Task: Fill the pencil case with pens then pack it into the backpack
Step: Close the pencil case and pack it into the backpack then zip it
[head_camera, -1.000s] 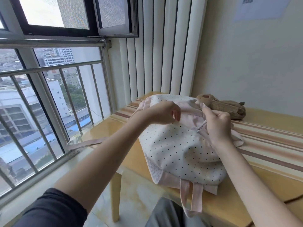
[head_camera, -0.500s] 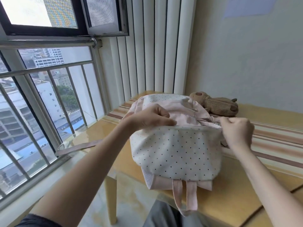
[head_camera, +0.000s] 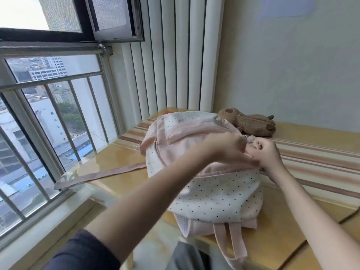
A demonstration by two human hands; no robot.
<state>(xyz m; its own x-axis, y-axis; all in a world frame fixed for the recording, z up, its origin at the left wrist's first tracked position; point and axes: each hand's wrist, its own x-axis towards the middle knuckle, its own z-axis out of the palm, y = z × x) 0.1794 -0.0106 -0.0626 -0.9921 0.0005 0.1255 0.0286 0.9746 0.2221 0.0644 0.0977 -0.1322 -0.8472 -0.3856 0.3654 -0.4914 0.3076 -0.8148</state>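
A white backpack with black dots and pink trim lies on the wooden table. My left hand lies blurred across the pink zipper band at the bag's top and holds the fabric there. Right beside it, my right hand is curled in a fist and pinches the zipper pull at the bag's right upper corner. The two hands nearly touch. No pencil case or pens are visible.
A brown plush toy lies behind the bag against the wall. A pink strap trails left across the table toward the railed window. White vertical blinds hang behind. Two pink loops hang over the table's front edge.
My left hand has slid right along the zipper band to meet my right hand, which has moved left and up. The bag has shifted right and its left side panel now shows.
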